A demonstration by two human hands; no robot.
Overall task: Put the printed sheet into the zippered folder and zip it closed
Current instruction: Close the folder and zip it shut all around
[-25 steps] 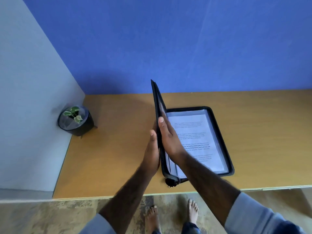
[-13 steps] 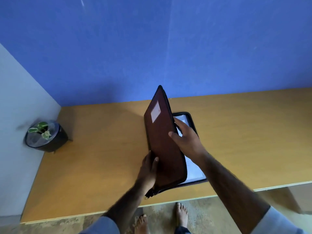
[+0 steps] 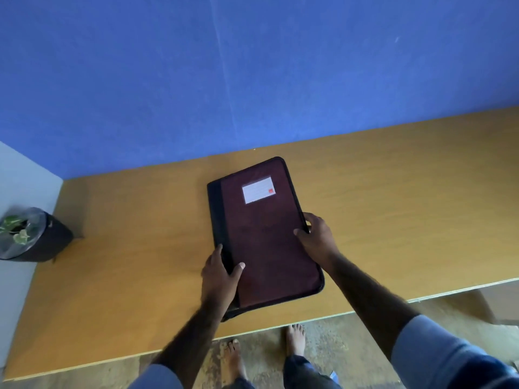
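Note:
The zippered folder (image 3: 266,234) lies flat on the wooden table (image 3: 393,197), its dark maroon cover folded down, a white label near its far end. The printed sheet is hidden inside it. My left hand (image 3: 220,279) grips the folder's black spine edge near the front left corner, thumb on top of the cover. My right hand (image 3: 317,237) holds the right edge about halfway along, thumb on the cover and fingers curled at the zipper side. I cannot tell how far the zipper is drawn.
A small potted plant (image 3: 25,234) in a dark pot stands at the table's far left by the grey wall. A blue wall runs behind the table. The table's front edge lies just under the folder's near end, with bare feet on the floor below.
The cover, upright a second ago with the sheet showing, has swung down to the right and now lies flat. My right hand came out from inside and now holds the right edge.

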